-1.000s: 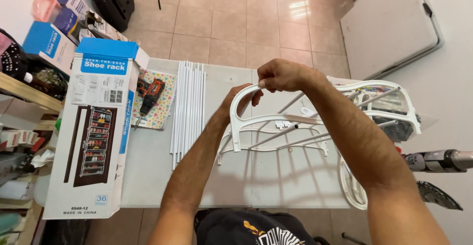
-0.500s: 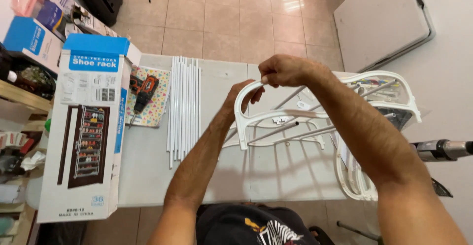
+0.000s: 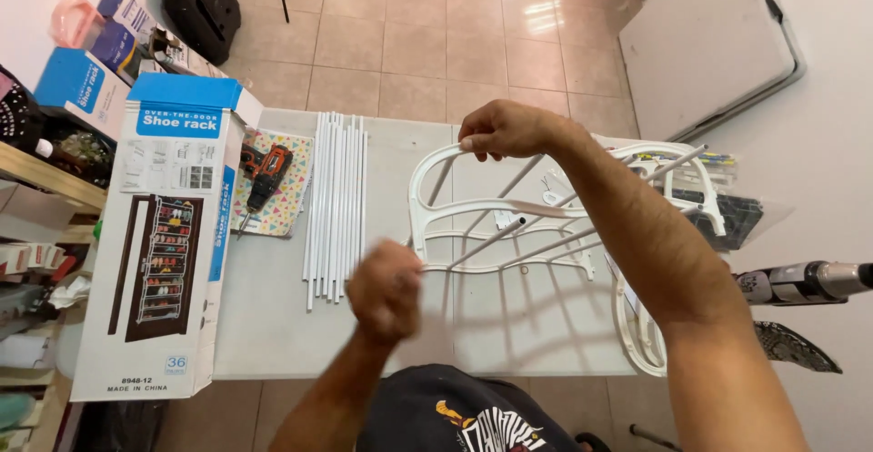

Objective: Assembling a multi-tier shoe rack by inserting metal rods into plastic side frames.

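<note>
We look down on a tiled floor (image 3: 436,43) and a pale counter (image 3: 300,343). A tall shoe rack carton (image 3: 159,243) stands against its left edge. Beside it lies a bundle of white tubes (image 3: 335,202), then a white plastic side frame (image 3: 473,220) with thin rods pushed through it. Our right hand (image 3: 505,129) has its grip clenched on the frame's top arch. Our left hand (image 3: 386,288), blurred, grasps a thin white rod (image 3: 473,254) running into the frame. A small orange drill (image 3: 264,172) rests on a patterned sheet.

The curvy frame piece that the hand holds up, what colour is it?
The curved frame piece is white, clear in the head view, gripped by the right hand.
</note>
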